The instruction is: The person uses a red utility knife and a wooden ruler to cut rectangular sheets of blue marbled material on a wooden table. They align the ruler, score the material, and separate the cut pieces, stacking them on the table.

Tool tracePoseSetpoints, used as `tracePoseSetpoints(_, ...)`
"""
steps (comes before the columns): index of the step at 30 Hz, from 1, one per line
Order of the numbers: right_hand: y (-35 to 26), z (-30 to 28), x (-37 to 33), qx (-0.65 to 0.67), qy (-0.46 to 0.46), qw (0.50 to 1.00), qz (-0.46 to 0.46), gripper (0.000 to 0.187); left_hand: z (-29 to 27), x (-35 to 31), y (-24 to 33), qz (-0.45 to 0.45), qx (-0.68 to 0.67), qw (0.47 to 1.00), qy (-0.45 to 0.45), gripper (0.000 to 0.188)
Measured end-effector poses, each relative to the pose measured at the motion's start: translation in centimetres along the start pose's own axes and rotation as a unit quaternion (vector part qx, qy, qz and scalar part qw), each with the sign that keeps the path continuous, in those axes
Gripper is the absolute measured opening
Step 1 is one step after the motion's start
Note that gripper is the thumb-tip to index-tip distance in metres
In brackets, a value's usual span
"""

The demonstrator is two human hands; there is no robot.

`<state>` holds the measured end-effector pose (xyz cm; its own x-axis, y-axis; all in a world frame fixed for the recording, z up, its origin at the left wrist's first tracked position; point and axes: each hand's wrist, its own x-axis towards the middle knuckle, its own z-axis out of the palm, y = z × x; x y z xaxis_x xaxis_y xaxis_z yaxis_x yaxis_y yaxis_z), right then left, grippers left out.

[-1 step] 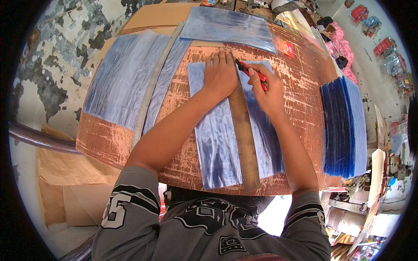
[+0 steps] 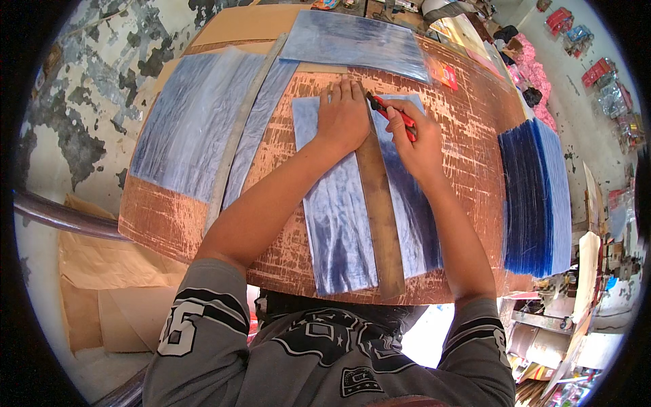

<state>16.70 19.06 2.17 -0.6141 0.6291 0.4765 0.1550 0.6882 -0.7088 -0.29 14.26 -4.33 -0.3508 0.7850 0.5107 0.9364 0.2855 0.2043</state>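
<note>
Fingers stretched out, my left hand [image 2: 344, 117] lies flat over the far end of a long brownish straightedge [image 2: 380, 224] and the sheet beside it. Beneath the straightedge is a translucent bluish plastic sheet [image 2: 337, 227], showing on both sides of it. My right hand [image 2: 422, 139] is closed around a red and black utility knife [image 2: 405, 121]. The knife's dark tip meets the straightedge's right side near its far end, just right of my left fingers. Whether the blade touches the sheet is too small to tell.
On the scratched brown table [image 2: 468, 176] at left, a second straightedge [image 2: 244, 125] lies over another bluish sheet [image 2: 190, 122]. More plastic sheets [image 2: 352, 41] lie at the far side. A tall stack of blue sheets [image 2: 532, 200] stands at the right edge. A wall [image 2: 88, 102] rises at left.
</note>
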Motion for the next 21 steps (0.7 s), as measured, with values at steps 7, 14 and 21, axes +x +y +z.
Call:
tracePoseSetpoints(7, -0.6, -1.0, -1.1, -0.002, 0.003, 1.000, -0.001, 0.020, 0.1, 0.0, -0.2, 0.001, 0.014, 1.000, 0.002, 0.061)
tracePoseSetpoints(14, -1.2, -1.6, -1.4, -0.003, -0.001, 1.000, -0.013, 0.021, 0.1, 0.1, -0.1, 0.001, 0.013, 1.000, 0.004, 0.059)
tracePoseSetpoints(21, -1.6, -1.3, -1.2, 0.108, 0.074, 0.990, 0.048, 0.026, -0.1, 0.1, 0.0, 0.004, 0.011, 1.000, -0.004, 0.060)
